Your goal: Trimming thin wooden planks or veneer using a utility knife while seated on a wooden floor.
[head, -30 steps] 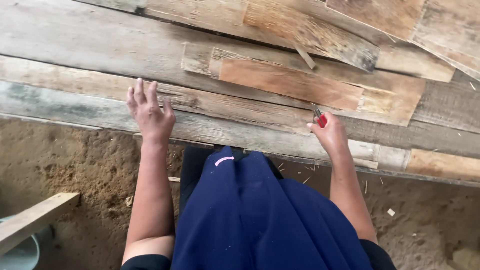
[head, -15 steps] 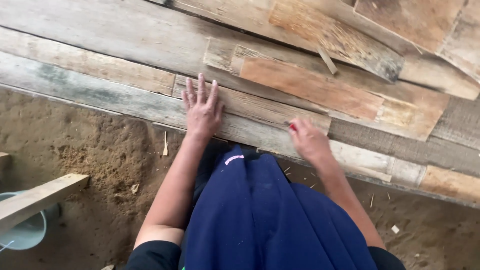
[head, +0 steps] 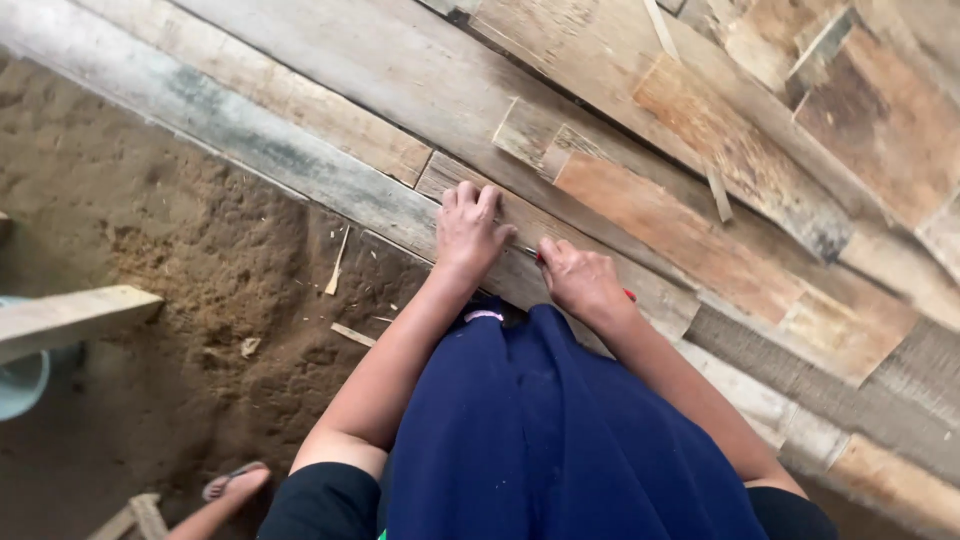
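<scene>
My left hand (head: 468, 228) lies palm down on a short weathered plank (head: 600, 262) at the near edge of a stack of old boards, its fingers reaching over the plank's far edge. My right hand (head: 580, 280) is just to its right, almost touching it, and is closed around a small red-handled tool (head: 630, 294). A bit of red also shows by the thumb; the tool's tip is hidden. Both forearms reach out past my dark blue garment (head: 540, 430).
Rough grey and brown boards (head: 700, 150) overlap across the upper right. Sandy ground (head: 200, 260) with wood splinters (head: 335, 265) fills the left. A wooden plank (head: 70, 315) and a pale blue bucket (head: 20, 380) sit at the left edge. A foot in a sandal (head: 235, 482) is at the bottom.
My hands have come close together: the left slid right along the boards and the right moved left towards it. The view has tilted, so the boards now run diagonally.
</scene>
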